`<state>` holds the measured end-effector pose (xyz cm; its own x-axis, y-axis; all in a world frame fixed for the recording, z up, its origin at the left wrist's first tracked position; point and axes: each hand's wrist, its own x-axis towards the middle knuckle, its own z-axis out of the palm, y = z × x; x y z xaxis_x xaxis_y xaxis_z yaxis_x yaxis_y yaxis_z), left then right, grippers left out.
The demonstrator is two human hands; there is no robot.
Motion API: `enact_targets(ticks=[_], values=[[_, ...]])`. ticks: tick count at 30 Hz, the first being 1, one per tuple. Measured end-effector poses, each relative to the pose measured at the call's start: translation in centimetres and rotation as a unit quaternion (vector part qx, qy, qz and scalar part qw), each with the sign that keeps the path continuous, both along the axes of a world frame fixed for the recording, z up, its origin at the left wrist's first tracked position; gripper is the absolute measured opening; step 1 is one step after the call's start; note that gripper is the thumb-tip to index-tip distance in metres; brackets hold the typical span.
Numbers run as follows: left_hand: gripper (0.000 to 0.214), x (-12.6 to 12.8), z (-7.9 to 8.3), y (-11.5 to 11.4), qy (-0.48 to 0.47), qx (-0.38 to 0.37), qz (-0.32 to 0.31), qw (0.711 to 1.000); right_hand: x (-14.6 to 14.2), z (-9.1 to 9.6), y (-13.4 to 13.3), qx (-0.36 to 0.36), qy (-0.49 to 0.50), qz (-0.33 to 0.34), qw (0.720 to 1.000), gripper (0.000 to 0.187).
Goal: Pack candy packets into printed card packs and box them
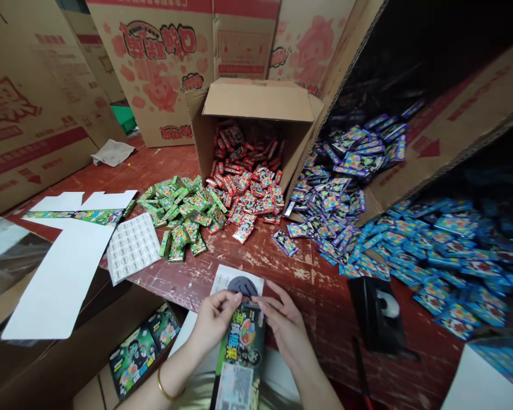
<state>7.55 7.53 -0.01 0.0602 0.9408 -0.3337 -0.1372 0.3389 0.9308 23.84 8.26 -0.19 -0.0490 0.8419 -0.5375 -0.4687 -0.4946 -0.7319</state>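
Note:
My left hand (214, 322) and my right hand (288, 327) meet at the top end of a printed candy box (239, 344), which stands tilted in front of my body. My left thumb and fingers are closed on its upper left corner. With thumb and forefinger my right hand pinches the upper right edge, its other fingers stretched out. Whether a small piece lies between the fingertips is hidden. Just beyond the box, a dark round disc (243, 285) rests on a white sheet (221, 278) at the table's edge.
Piles of green (183, 208), red (256, 188), purple (333, 199) and blue candy packets (448, 245) spread across the red table (214, 256). A black tape dispenser (374, 319) sits right; a sticker sheet (132, 247) and flat white box blanks (55, 279) lie left. Printed boxes (132, 361) fill a carton below.

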Motion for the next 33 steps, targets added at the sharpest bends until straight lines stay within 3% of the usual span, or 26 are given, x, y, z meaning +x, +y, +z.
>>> enact_targets(ticks=[3, 7, 11, 17, 24, 27, 29, 31, 33], values=[[0.022, 0.5, 0.0, -0.5, -0.009, 0.021, -0.006, 1.0, 0.3, -0.3, -0.4, 0.025, -0.047, 0.023, 0.998, 0.06], [0.018, 0.9, 0.0, -0.8, -0.021, 0.024, -0.003, 0.999, 0.2, -0.5, -1.3, 0.153, -0.204, 0.057, 0.965, 0.042], [0.022, 1.0, 0.1, -0.9, -0.043, -0.002, -0.015, 0.999, 0.6, 0.7, 0.3, 0.212, -0.259, 0.067, 0.94, 0.022], [0.028, 1.2, 0.1, -0.9, -0.006, 0.0, -0.003, 1.0, 0.9, 3.2, 4.3, 0.195, -0.214, 0.28, 0.915, 0.018], [0.029, 1.3, 0.1, -0.7, 0.007, 0.005, -0.008, 1.0, 0.1, 3.1, 4.7, 0.191, -0.294, 0.351, 0.868, 0.008], [0.031, 1.4, 0.2, -0.7, 0.011, 0.018, 0.003, 1.0, 0.0, 2.8, 4.8, 0.181, -0.292, 0.339, 0.876, 0.01], [0.036, 1.5, 0.4, -0.8, 0.002, 0.021, 0.022, 1.0, 0.1, 2.4, 4.7, 0.153, -0.241, 0.311, 0.907, 0.019], [0.043, 1.8, 0.6, -1.0, -0.013, 0.014, 0.035, 0.999, 0.1, 2.0, 4.6, 0.07, -0.129, 0.303, 0.941, 0.032], [0.045, 1.9, 0.8, -1.2, -0.023, 0.007, 0.043, 0.999, 0.0, 1.7, 4.4, -0.03, 0.001, 0.31, 0.95, 0.039]])
